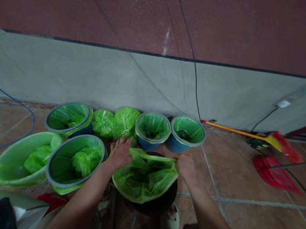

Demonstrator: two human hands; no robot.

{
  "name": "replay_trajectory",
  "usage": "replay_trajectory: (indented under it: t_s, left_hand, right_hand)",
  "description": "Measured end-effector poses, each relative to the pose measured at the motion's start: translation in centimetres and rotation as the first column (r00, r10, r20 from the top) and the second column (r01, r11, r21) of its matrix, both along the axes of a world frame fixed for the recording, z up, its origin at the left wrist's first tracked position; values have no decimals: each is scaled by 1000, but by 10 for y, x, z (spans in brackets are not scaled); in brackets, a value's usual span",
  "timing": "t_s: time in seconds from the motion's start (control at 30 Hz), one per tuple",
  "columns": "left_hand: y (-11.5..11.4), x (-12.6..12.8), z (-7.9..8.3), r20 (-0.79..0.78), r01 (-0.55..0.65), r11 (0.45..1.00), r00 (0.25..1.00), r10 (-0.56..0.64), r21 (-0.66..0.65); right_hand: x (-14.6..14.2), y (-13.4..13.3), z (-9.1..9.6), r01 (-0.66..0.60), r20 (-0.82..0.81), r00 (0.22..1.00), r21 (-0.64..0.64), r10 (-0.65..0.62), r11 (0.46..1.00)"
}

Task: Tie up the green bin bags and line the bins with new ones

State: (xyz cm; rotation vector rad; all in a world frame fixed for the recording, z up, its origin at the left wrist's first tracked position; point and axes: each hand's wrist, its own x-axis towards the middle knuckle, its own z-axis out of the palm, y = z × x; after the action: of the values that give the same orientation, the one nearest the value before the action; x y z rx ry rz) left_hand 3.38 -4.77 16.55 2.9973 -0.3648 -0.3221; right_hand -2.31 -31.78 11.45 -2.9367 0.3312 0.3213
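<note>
A green bin bag (142, 194) hangs open in a dark bin (168, 203) between my feet. Its far edge is stretched straight between my two hands. My left hand (121, 153) grips the left end of that edge, some fingers pointing forward over a knotted green bag behind. At the right end, my right hand (187, 167) is closed on the same edge. Much of the dark bin is hidden under the bag, and the bag's inside is too dark to make out.
Lined blue bins (154, 126) and knotted green bags (125, 120) stand along the wall. To the left are a large lined bin (76, 160) and a pale green tub (13, 164). A broom (235, 130) and red dustpan (272, 173) lie right; a blue cable (31, 125) runs left.
</note>
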Motion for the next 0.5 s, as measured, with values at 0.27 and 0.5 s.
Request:
replay_trajectory:
  t_s: [0.27,0.5]
  left_hand:
    - [-38,-11,-30,23,293,954,956,-292,-55]
    - [-29,0,-19,66,49,999,997,-47,-18]
  right_hand:
    - [2,15,7,-118,113,989,193,98,974]
    - [0,10,0,-69,44,997,60,66,996]
